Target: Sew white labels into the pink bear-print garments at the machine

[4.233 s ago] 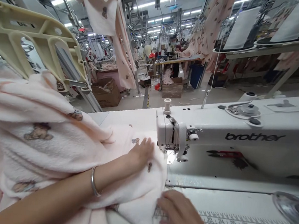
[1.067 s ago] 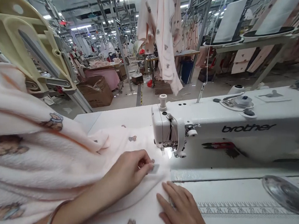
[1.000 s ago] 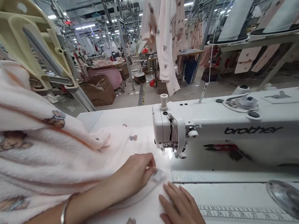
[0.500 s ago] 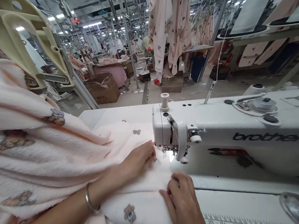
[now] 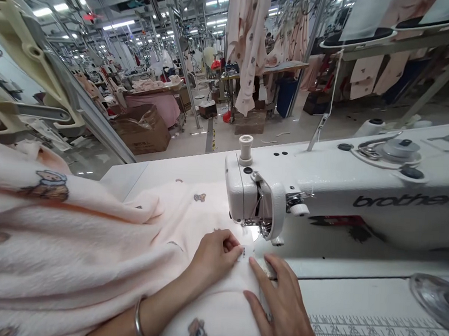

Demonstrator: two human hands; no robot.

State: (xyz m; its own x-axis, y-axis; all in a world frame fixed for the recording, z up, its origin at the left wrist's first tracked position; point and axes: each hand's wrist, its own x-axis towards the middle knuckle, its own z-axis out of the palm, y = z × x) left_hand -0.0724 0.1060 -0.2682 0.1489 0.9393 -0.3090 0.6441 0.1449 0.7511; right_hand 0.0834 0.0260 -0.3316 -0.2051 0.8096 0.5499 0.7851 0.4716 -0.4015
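Pale pink fleece fabric (image 5: 191, 221) with printed teddy bears lies over the sewing machine bed and bunches up at the left. My left hand (image 5: 217, 254), with a metal bangle at its wrist, pinches the fleece between thumb and curled fingers, just in front of the needle area. A small dark mark shows at its fingertips; I cannot make out what it is. Flat on the fabric's right edge rests my right hand (image 5: 283, 301), its fingers spread. Behind both hands is the head of the white sewing machine (image 5: 242, 189), its lamp lit near the presser foot.
Red-handled thread snips (image 5: 337, 221) lie on the machine under its arm. A printed ruler scale (image 5: 382, 330) runs along the table front. A clear round plastic piece (image 5: 435, 302) is at the right. Beyond stand a cardboard box (image 5: 143, 130) and hanging pink garments (image 5: 250, 53).
My left hand has come back from the needle area toward me and pinches the fabric. My right hand has opened its fingers out on the cloth. The view has shifted slightly.
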